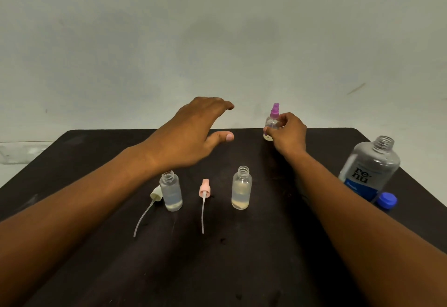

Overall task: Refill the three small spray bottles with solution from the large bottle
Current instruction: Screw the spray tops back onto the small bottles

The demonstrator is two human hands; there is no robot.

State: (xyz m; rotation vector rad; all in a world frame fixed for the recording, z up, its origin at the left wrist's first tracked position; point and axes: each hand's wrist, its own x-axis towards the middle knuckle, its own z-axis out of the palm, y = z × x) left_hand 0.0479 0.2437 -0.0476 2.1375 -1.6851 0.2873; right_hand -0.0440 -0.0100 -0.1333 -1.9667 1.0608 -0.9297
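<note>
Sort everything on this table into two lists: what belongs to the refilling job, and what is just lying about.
Belongs to the job:
purple-topped spray bottle, gripped by the right hand
two uncapped small bottles
cream spray head
pink spray head
large bottle, open
blue cap

Lying about:
nothing I can see; only the dark table itself

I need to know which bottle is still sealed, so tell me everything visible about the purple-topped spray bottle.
The purple-topped spray bottle is small, clear and plastic-looking, with its purple spray head still fitted. It stands roughly upright near the table's far edge. The right hand grips its body, fingers curled round it, hiding most of it. Some pale contents show at its base; the fill level cannot be read. The left hand hovers apart from it.
</note>
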